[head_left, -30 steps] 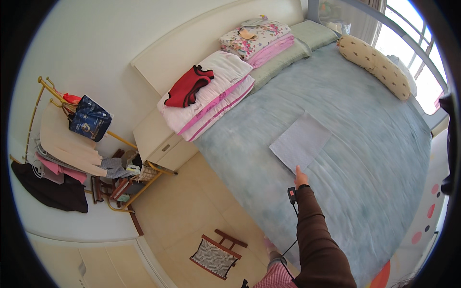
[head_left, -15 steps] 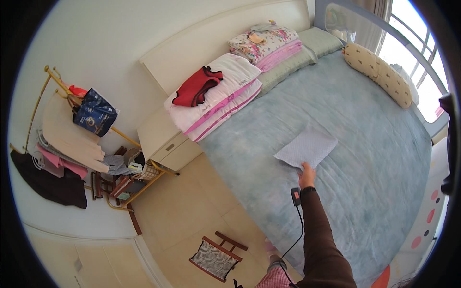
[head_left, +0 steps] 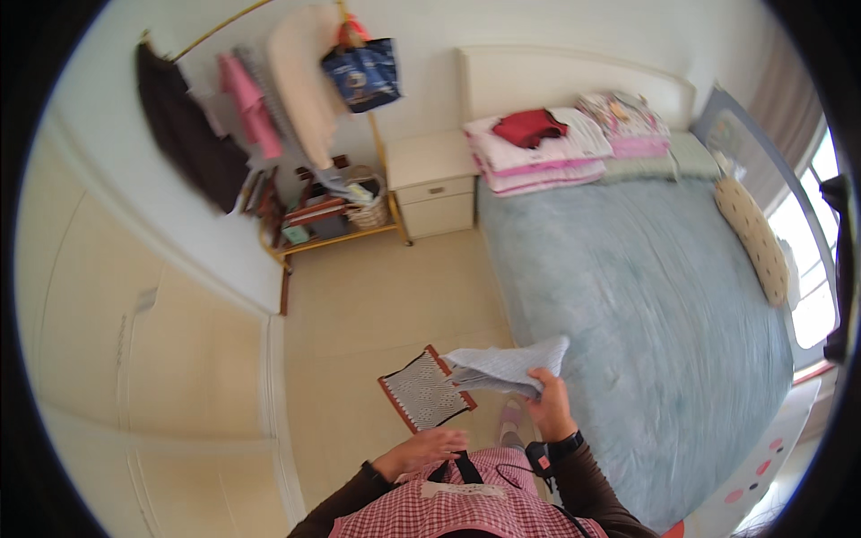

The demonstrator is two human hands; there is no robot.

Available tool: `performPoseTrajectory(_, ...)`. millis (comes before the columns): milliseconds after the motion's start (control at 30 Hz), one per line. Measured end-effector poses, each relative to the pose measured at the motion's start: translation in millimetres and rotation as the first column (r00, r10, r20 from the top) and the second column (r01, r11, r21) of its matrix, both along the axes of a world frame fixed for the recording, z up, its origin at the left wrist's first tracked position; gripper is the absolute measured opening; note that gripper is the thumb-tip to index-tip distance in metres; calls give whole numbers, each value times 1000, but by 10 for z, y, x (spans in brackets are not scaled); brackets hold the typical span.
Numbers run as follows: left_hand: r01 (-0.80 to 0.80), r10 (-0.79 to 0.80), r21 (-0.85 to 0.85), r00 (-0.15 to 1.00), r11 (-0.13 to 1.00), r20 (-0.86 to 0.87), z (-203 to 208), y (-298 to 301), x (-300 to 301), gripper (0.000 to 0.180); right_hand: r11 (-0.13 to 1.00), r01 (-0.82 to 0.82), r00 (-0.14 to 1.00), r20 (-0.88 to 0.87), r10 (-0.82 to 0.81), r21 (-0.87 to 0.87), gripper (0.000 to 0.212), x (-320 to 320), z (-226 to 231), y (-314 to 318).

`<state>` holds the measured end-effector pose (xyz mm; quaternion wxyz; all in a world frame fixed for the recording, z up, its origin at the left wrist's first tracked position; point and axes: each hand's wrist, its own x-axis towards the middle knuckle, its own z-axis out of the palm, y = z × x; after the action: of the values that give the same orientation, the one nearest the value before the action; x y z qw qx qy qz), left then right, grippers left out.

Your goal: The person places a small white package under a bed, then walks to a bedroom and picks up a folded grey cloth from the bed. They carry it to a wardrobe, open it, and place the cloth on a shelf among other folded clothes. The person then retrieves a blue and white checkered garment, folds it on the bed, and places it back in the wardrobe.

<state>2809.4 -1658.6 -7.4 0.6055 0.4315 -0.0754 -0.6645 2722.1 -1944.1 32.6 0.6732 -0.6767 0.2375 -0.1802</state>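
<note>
A thin light grey-blue cloth [head_left: 502, 366] hangs from my right hand [head_left: 552, 408], pinched between thumb and fingers at its near right corner. It is raised over the edge of the bed, its left end reaching past a low stool [head_left: 425, 391] with a woven black-and-white seat and brown wooden rails. My left hand [head_left: 423, 451] holds nothing, its fingers stretched toward the right, in front of the pink checked apron [head_left: 448, 502] I wear. The two hands are apart, and the left does not touch the cloth.
The bed [head_left: 628, 269] with a blue-grey sheet fills the right side. Folded quilts [head_left: 538, 161] with a red garment [head_left: 529, 128] lie near the headboard, a bolster [head_left: 752, 240] along the right. A nightstand [head_left: 437, 193] and a clothes rack [head_left: 377, 148] stand along the wall.
My right hand has lifted the cloth off the bed and drawn it back toward me, where it now hangs crumpled. My left hand has come into view. The view has swung left.
</note>
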Motion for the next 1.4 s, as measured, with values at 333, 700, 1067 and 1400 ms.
performPoseTrajectory(333,-896,782,-319,431,310,-450,956,978,-494,56,569,-299,924,84,372,766,25,68,558,2119)
performPoseTrajectory(700,-925,917,-88,-379,-370,121,749,1832,-2012,48,146,-512,387,75,919,847,40,-567,204,2958)
performPoseTrajectory(1067,-836,545,-101,-438,-539,715,896,3242,-4798,51,-37,-903,-186,-312,932,428,29,-1434,-437,3359)
performPoseTrajectory(1400,-751,462,-64,-469,-658,753,977,4384,-7537,47,-144,-948,-259,-422,869,284,26,-3069,-328,5418)
